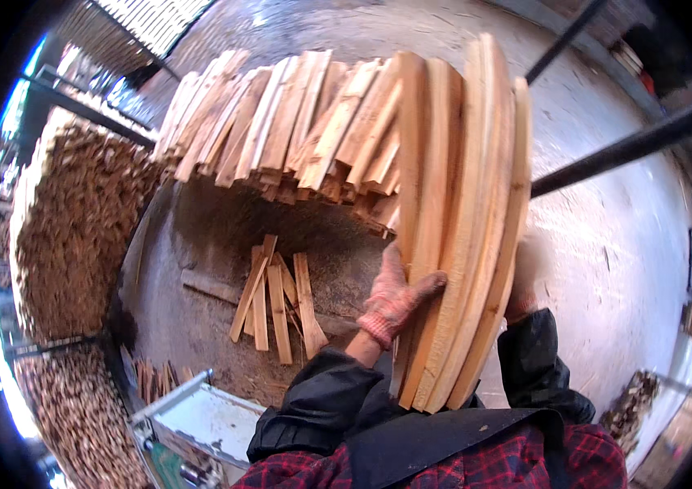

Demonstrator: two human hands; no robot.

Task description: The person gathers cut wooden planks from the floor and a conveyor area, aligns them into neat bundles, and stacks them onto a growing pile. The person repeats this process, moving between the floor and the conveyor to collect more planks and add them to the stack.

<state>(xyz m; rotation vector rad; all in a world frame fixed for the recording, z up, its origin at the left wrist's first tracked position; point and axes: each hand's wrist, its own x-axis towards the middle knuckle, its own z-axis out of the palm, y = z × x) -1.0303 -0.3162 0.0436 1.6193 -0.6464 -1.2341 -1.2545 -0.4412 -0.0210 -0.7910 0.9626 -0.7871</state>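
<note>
A thick bundle of long wooden slats (470, 236) stands on end in front of my body, its near ends close to my dark apron. My left hand (396, 297), in a pinkish knitted glove, grips the bundle's left side, with the thumb laid across the front faces. At the bundle's right side is my right hand (530, 273), smeared by motion and partly behind the wood, so its fingers cannot be made out. Just beyond and to the left lies a broad pile of similar slats (289, 122), whose near ends face me.
Several loose wood pieces (281, 306) lie on the floor left of my left hand. Large wood stacks (77, 228) rise at the far left. A pale metal-edged table (211, 420) stands at lower left, and a dark metal bar (623, 151) crosses the right side.
</note>
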